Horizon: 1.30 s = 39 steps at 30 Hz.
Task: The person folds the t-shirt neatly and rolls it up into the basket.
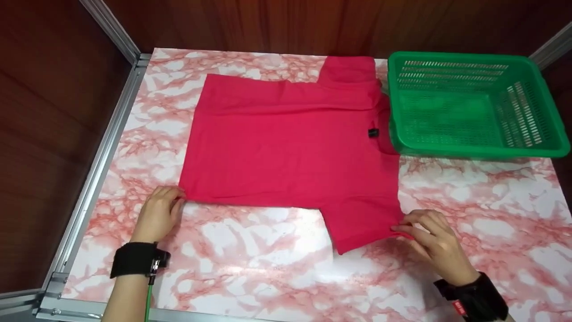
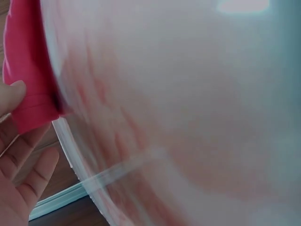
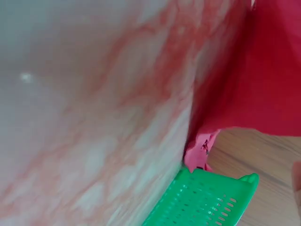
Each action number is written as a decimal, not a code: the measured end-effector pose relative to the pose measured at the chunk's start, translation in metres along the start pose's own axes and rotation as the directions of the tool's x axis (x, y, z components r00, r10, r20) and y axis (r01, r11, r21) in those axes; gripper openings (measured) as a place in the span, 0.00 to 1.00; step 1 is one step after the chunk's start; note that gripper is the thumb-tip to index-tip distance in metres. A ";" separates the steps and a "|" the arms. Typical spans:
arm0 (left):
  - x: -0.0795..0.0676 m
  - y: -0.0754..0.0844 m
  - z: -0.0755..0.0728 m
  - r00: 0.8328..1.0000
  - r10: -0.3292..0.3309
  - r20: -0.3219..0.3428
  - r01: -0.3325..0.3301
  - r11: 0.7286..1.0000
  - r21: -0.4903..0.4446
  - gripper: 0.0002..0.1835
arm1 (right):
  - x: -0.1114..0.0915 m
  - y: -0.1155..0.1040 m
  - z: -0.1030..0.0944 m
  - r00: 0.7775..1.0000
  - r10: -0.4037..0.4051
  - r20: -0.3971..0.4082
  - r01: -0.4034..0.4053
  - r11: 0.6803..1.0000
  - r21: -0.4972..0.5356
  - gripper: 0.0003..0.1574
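Note:
A red short-sleeved T-shirt (image 1: 277, 152) lies spread flat on its side across the table, its collar toward the basket and its hem toward the left. At the near corner of the hem, my left hand (image 1: 156, 212) pinches the cloth; the left wrist view shows the thumb on top of the red fabric (image 2: 28, 61) and fingers beneath. My right hand (image 1: 438, 241) pinches the outer corner of the near sleeve (image 1: 366, 223). Only a sliver of a right finger (image 3: 296, 183) enters the right wrist view, beside the shirt (image 3: 268, 75). A small black label (image 1: 373, 133) shows at the neck.
A green plastic basket (image 1: 447, 112) stands at the back right, against the shirt's collar. The table (image 1: 250, 259) has a red-and-white marbled top. Brown wooden panels (image 1: 268, 27) and a metal frame rail (image 1: 107, 152) border it at the back and left.

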State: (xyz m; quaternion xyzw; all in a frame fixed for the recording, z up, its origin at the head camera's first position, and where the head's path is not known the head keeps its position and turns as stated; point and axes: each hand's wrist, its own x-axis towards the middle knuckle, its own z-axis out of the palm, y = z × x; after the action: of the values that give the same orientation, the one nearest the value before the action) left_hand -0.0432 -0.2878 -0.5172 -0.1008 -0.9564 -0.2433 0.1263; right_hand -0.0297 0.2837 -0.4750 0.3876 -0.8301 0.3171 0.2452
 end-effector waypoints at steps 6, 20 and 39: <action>-0.006 0.005 -0.008 1.000 0.000 0.017 -0.001 1.000 0.021 0.04 | 0.016 -0.012 -0.001 0.992 -0.049 -0.116 0.064 0.990 0.129 0.17; -0.005 0.015 -0.041 0.998 -0.022 0.054 0.025 0.999 -0.042 0.07 | 0.028 -0.015 -0.018 0.979 0.095 -0.181 -0.057 0.978 0.203 0.17; 0.066 0.012 -0.023 0.981 -0.135 -0.141 0.121 0.987 -0.106 0.03 | 0.113 0.049 -0.020 0.873 0.461 -0.161 -0.469 0.883 -0.010 0.07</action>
State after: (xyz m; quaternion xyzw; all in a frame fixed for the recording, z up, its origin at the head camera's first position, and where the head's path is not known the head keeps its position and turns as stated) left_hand -0.0980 -0.2801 -0.4733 -0.0268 -0.9360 -0.3038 0.1760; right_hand -0.1310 0.2675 -0.4040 0.1450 -0.8849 0.3755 0.2346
